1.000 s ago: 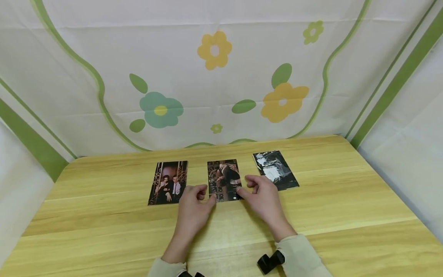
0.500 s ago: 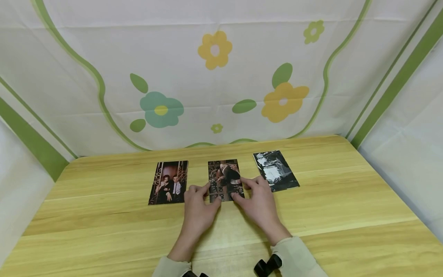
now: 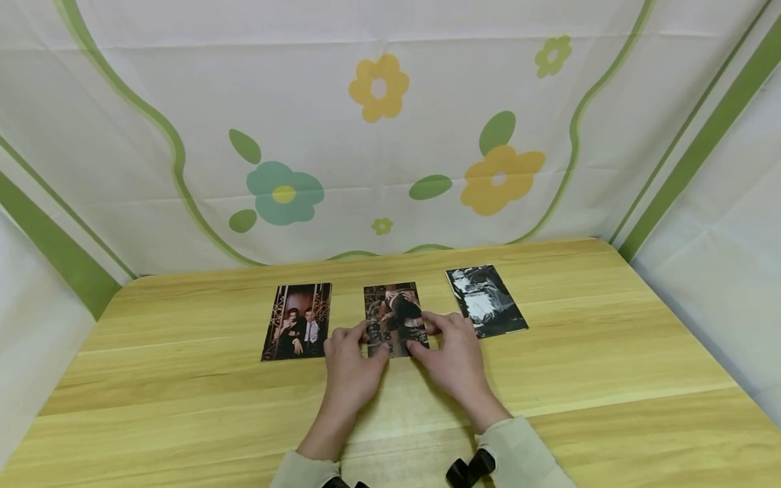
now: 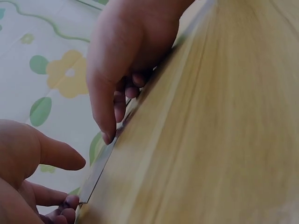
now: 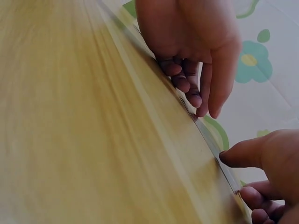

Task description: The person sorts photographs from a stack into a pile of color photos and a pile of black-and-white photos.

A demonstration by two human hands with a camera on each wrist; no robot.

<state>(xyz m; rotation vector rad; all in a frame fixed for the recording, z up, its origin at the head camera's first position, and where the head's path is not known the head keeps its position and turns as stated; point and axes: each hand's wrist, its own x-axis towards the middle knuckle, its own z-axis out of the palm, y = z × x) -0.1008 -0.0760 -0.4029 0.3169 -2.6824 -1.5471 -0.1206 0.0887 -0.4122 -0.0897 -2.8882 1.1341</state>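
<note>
While both hands meet at the middle of the bench (image 3: 610, 352), I see them working on the middle photo (image 3: 395, 313), one of three lying in a row on the wood. My left hand (image 3: 352, 366) sits at that photo's near left corner, fingers curled, the tips pinching its edge. My right hand (image 3: 454, 356) is at the near right corner, thumb and fingers bent and pinching the edge on that side. From the left wrist view the photo's edge (image 4: 100, 165) looks slightly raised off the bench, with fingertips (image 4: 108, 136) on it. From the right wrist view the same thin edge (image 5: 219, 158) runs between the two hands. Just left of the left hand lies a photo of two people (image 3: 297, 321), flat and untouched. A black and white photo (image 3: 486, 299) lies just right of the right hand, turned at a slight angle. Behind the bench hangs a flowered cloth (image 3: 378, 135).
</note>
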